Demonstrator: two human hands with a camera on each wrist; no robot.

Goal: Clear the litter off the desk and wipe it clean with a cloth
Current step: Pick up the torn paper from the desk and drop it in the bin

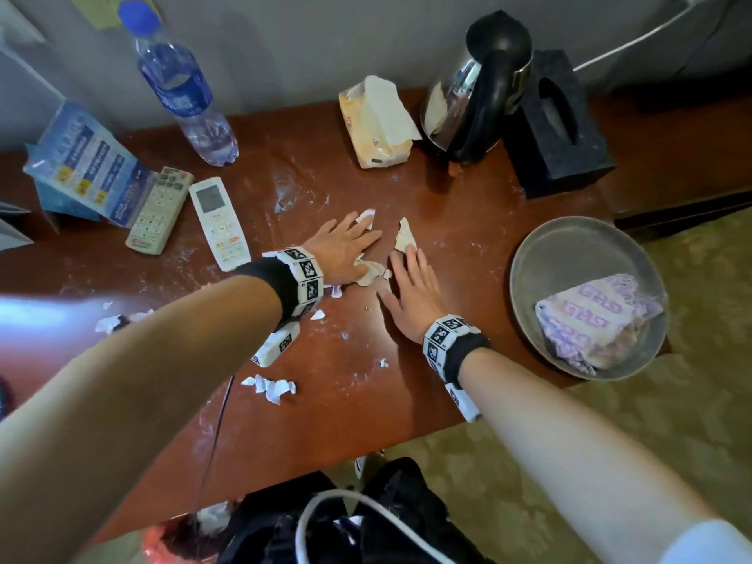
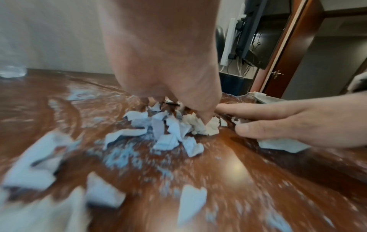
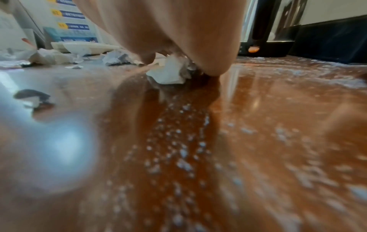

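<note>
From the head view, two flat, straight-fingered hands, the left hand [image 1: 346, 250] and right hand [image 1: 411, 295], are pressing paper scraps [image 1: 368, 274] together mid-desk [image 1: 366, 400], beside two remotes [image 1: 219, 221]. Left wrist view: scraps are lying piled under the fingertips. Right wrist view: one crumpled scrap [image 3: 168, 72] is lying under the fingers.

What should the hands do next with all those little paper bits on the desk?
Probably slide both hands closer together. The left hand and right hand lie flat on the desk with crumpled paper bits bunched between them, so squeezing them into one pile looks like the easy next step. More scraps lie nearer the front edge.
</note>
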